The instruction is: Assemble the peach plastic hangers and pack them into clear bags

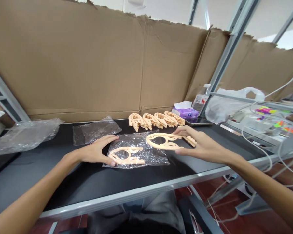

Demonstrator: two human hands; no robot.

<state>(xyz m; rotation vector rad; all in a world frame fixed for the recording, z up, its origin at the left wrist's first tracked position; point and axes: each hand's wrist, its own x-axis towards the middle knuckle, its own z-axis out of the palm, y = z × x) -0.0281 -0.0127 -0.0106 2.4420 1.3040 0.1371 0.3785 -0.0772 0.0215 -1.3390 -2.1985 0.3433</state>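
A clear plastic bag (156, 159) lies flat on the dark table with a peach folding hanger (129, 157) at its left side, seemingly inside the plastic. My left hand (95, 150) rests at the bag's left edge, thumb and fingers spread apart, the thumb touching near the hanger's rounded end. Between thumb and fingers, my right hand (197, 144) grips a second peach folding hanger (158, 142), held above the bag's right part with its rounded end pointing left. Behind the bag, several more hangers (156, 120) lie in an overlapping row.
Two other clear plastic bags, a crumpled one (100, 130) and a larger one (34, 133), lie to the left. Behind on the right are a purple tissue pack (188, 113), a bottle (201, 99) and a dark flat device (197, 122). A cardboard wall (100, 65) closes the back.
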